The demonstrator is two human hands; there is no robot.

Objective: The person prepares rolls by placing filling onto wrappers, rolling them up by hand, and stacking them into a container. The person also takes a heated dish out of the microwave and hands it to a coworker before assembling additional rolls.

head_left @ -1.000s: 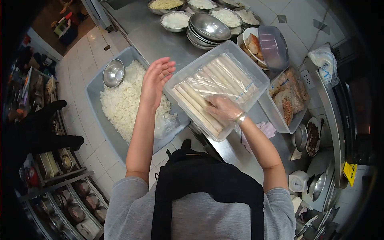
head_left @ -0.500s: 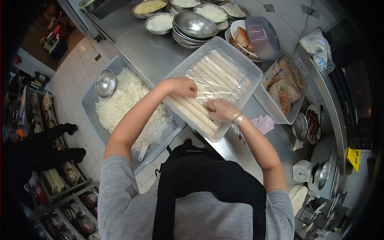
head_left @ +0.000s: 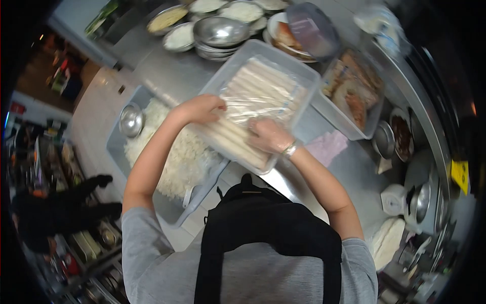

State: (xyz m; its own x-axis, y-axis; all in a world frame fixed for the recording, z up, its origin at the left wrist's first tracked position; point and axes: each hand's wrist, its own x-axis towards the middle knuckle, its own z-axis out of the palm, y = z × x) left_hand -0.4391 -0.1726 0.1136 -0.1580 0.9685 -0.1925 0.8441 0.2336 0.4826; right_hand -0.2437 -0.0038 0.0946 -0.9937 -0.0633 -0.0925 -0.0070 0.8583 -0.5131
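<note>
Nearest to us are our black cloth apron [head_left: 273,225] and grey short-sleeved shirt [head_left: 152,248]. Just ahead, a clear rectangular plastic container [head_left: 277,53] holds long, pale, cylindrical rolls [head_left: 230,136]; those toward its far side lie under clear crinkled plastic film [head_left: 260,96]. Our left hand [head_left: 201,108] is over the container's left rim, fingers bent down by the rolls; we cannot tell whether it pinches anything. Our right hand [head_left: 268,134], in a thin clear glove with a band [head_left: 291,148] at the wrist, rests on the near rolls with its fingers curled, but we cannot tell whether they grip. To the left, a grey-blue plastic tub [head_left: 171,215] holds loose white rice [head_left: 169,169] and a round steel bowl [head_left: 131,120]. To the right, a crumpled pink cloth [head_left: 328,147] lies on the steel counter [head_left: 357,169], a white scale [head_left: 394,198] stands farther right, and another clear container [head_left: 368,130] holds bagged reddish food [head_left: 356,106]. Beyond the rolls, stacked steel bowls [head_left: 221,31] stand beside shallow bowls of white food [head_left: 242,11]. Well off to the left, a person in dark clothes [head_left: 50,218] is partly visible.
</note>
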